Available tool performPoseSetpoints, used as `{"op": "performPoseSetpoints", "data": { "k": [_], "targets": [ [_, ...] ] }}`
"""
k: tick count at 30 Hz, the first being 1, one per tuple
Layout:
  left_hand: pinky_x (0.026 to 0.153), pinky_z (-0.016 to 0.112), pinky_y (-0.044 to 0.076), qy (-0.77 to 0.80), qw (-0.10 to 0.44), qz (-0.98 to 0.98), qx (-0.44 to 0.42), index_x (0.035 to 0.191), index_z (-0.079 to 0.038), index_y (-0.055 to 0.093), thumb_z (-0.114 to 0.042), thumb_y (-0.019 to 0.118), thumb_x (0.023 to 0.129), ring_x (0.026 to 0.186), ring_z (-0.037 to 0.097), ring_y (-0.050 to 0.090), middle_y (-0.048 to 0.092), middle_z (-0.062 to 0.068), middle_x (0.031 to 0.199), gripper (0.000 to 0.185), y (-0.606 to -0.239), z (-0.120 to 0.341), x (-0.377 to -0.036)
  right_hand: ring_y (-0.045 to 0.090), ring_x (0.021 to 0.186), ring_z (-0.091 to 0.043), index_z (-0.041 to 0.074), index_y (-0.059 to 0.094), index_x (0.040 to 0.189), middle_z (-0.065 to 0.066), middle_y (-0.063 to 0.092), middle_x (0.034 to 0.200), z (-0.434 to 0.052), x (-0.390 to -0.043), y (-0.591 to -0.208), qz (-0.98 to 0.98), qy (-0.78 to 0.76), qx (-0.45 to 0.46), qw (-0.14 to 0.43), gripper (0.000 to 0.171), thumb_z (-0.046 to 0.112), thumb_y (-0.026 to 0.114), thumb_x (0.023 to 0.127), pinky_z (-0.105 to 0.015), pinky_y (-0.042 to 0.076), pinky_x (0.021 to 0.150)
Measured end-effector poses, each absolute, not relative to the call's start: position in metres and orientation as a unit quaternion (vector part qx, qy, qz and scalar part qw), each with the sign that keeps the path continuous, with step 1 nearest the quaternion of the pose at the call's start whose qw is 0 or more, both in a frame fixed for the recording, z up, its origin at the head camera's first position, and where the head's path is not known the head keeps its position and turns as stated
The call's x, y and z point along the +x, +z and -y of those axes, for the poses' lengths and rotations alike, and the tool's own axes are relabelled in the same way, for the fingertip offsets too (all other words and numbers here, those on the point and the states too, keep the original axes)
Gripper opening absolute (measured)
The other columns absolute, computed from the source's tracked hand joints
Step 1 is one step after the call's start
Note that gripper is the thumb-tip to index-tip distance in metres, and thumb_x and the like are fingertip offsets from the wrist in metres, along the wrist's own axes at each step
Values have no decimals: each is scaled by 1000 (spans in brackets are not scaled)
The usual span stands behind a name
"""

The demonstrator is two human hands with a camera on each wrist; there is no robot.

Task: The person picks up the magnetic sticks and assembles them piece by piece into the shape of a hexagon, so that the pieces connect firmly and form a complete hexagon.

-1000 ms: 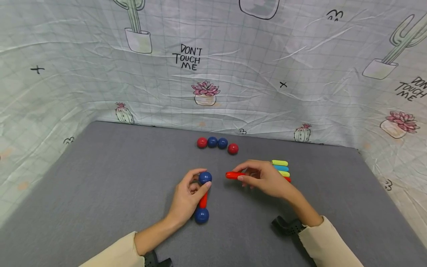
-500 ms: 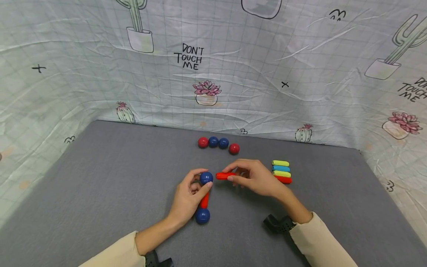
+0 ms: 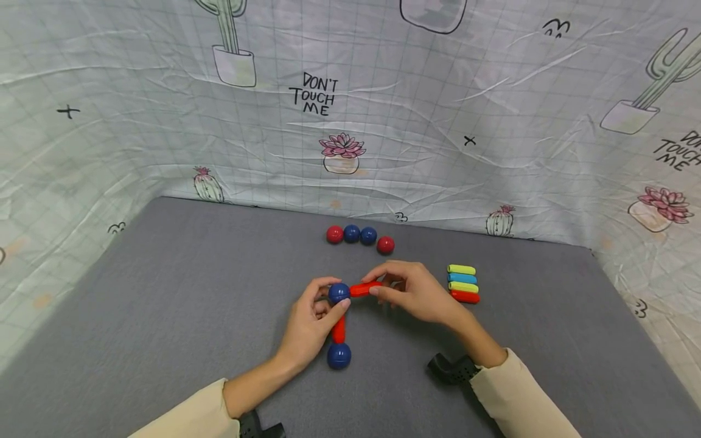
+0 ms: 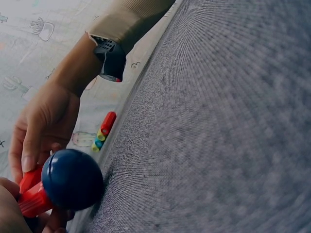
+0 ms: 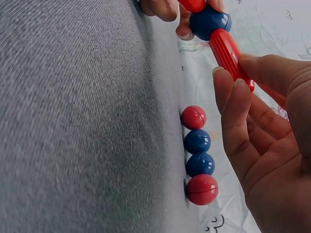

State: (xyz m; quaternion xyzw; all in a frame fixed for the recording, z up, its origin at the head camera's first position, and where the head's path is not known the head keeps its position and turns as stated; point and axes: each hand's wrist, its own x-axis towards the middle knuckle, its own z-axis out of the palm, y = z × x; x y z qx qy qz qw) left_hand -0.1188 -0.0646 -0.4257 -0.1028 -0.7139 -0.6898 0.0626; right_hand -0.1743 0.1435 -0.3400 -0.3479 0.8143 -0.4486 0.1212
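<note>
Red stick (image 3: pixel 365 289) against blue ball (image 3: pixel 338 292)

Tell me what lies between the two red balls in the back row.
Two blue balls sit between the red balls, per the head view.

**Lettering on the cloth backdrop**

The printed cloth (image 3: pixel 416 121) hung behind and around the grey desk (image 3: pixel 164 292) carries the only readable words. "DON'T TOUCH ME" (image 3: pixel 313 93) stands in black hand-drawn capitals on three lines, on the cloth above the desk's far edge, just above a drawn pink succulent in a pot. The same phrase (image 3: pixel 680 149) appears again at the right side of the cloth, cut off by the frame's edge. Small black cross marks (image 3: pixel 469 140) are scattered on the cloth too. The toy pieces show no lettering.
</note>
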Motion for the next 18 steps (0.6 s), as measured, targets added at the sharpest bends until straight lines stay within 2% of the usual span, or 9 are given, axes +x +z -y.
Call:
{"op": "performPoseSetpoints", "data": {
  "k": [3, 7, 12, 18],
  "targets": [
    [46, 20, 32, -696, 49, 710, -99, 117, -8, 50, -20, 68, 91, 51, 9, 42, 58, 7, 95, 34, -425, 65, -118, 59, 68, -40, -1, 65, 112, -19, 64, 91, -141, -174, -341, -810, -462, -340, 124, 20, 2, 63, 92, -43, 52, 55],
    [50, 20, 35, -696, 46, 710, -102, 116, -5, 49, -20, 69, 91, 56, 12, 47, 58, 7, 97, 35, -425, 65, -118, 59, 68, -40, -2, 64, 112, -23, 64, 90, -137, -176, -345, -803, -480, -329, 128, 21, 1, 62, 92, -48, 51, 56],
    [54, 22, 39, -682, 65, 721, -105, 116, -5, 52, -19, 69, 90, 64, 14, 53, 60, 4, 94, 35, -425, 64, -118, 59, 65, -35, 1, 65, 111, -18, 64, 88, -130, -177, -352, -792, -508, -312, 130, 20, 3, 63, 92, -51, 51, 58],
    [65, 24, 41, -668, 90, 731, -107, 111, -10, 55, -18, 70, 89, 72, 15, 55, 63, 1, 85, 28, -426, 64, -120, 59, 65, -33, 1, 65, 111, -9, 65, 97, -120, -174, -354, -783, -532, -296, 126, 20, 1, 65, 90, -50, 51, 59]
  ]
}}
